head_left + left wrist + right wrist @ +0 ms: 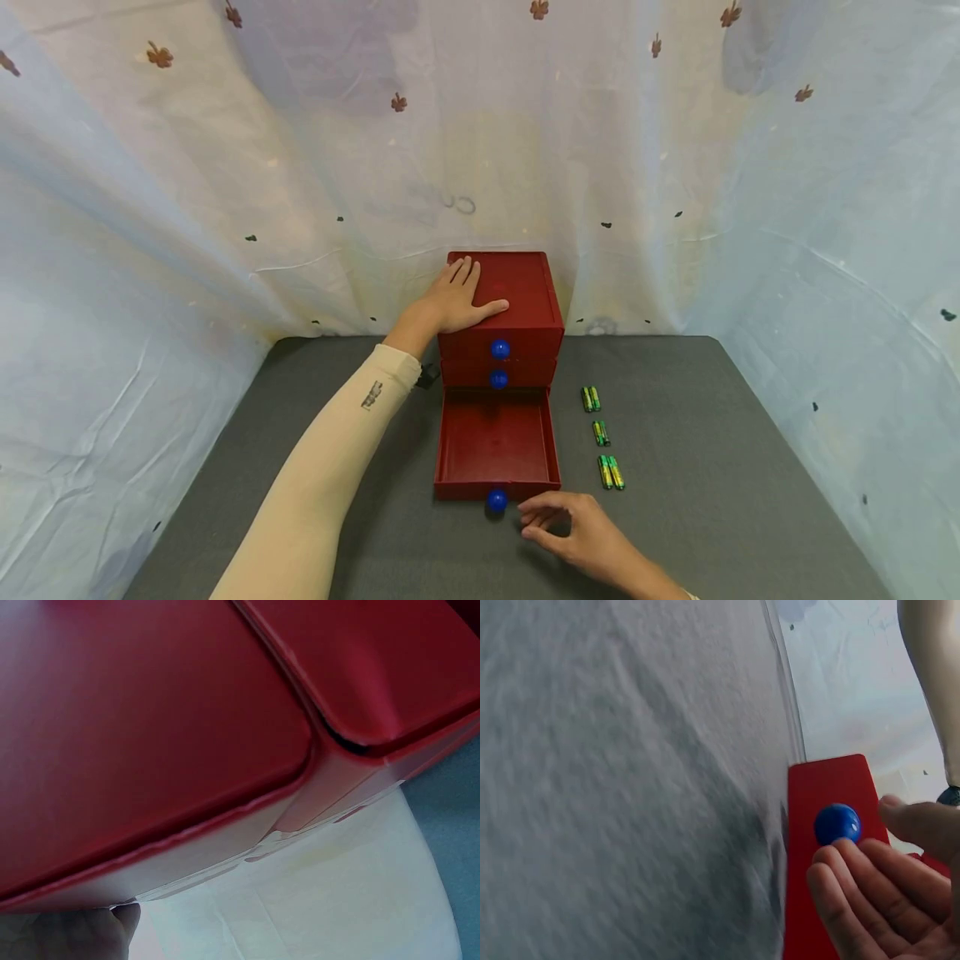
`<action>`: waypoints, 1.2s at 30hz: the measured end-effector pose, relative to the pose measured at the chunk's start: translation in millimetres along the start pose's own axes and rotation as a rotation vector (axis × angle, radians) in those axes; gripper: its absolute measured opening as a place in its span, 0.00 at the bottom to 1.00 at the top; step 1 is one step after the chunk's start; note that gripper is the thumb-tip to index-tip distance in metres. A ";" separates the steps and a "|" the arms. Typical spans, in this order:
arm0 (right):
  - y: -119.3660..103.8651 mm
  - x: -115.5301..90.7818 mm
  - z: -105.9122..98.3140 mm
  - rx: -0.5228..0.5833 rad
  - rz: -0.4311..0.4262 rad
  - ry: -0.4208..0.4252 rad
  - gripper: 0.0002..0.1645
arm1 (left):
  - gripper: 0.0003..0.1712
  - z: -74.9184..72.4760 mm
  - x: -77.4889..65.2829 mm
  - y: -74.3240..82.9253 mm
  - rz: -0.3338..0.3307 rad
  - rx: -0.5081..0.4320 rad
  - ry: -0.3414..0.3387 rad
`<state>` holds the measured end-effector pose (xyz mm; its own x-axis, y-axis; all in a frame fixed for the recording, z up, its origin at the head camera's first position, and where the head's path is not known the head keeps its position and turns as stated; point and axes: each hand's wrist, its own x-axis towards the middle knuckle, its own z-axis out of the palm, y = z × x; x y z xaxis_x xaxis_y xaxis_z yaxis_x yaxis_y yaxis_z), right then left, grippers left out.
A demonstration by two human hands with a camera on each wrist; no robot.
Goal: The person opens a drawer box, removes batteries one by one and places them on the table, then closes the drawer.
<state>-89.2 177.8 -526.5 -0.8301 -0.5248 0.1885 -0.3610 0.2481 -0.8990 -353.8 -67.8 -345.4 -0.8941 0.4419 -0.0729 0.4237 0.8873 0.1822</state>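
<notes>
A red plastic drawer cabinet [517, 287] stands in the middle of the table, its bottom drawer [495, 442] pulled far out and bare inside. The two upper drawers are closed, each with a round blue knob. My left hand [453, 300] rests flat on the cabinet's top, fingers spread. In the left wrist view the cabinet's side [150, 735] fills most of the picture. Just right of the bottom drawer's blue knob [497, 501], my right hand [570, 529] hovers with loosely bent fingers and holds nothing. Its fingertips overlap the knob [837, 823] in the right wrist view.
Right of the drawer, green-and-gold batteries lie in three pairs: a far pair [591, 399], a middle pair [601, 432] and a near pair [611, 472]. A grey cloth covers the table [690, 467]. Pale patterned curtains [495, 167] hang close behind the cabinet and along both sides.
</notes>
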 end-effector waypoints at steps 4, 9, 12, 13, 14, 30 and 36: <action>-0.8 2.3 6.0 0.028 0.059 0.012 0.15 | 0.61 -0.8 -1.5 0.0 0.001 -0.003 0.001; -1.4 4.9 8.8 0.080 0.118 0.001 0.16 | 0.61 -2.7 -5.6 1.5 0.018 -0.006 0.021; -0.9 6.8 10.2 0.103 0.147 0.003 0.16 | 0.60 -2.8 -4.8 1.4 0.016 -0.008 0.021; -0.6 7.3 10.8 0.108 0.156 0.006 0.16 | 0.60 -3.1 -4.9 1.5 0.016 -0.010 0.022; -0.2 7.8 11.4 0.117 0.167 0.008 0.17 | 0.60 -3.1 -4.8 1.2 0.015 -0.010 0.024; 8.9 14.7 17.9 0.240 0.245 -0.019 0.21 | 0.61 0.9 -2.6 -1.2 0.019 0.005 0.030; 13.4 18.1 20.9 0.334 0.239 -0.040 0.24 | 0.61 -0.2 -5.0 -0.2 0.017 0.005 0.033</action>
<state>-100.2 154.7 -543.5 -0.8544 -0.5172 -0.0503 0.0028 0.0924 -0.9957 -349.4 -70.2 -344.9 -0.8911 0.4524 -0.0370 0.4396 0.8804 0.1778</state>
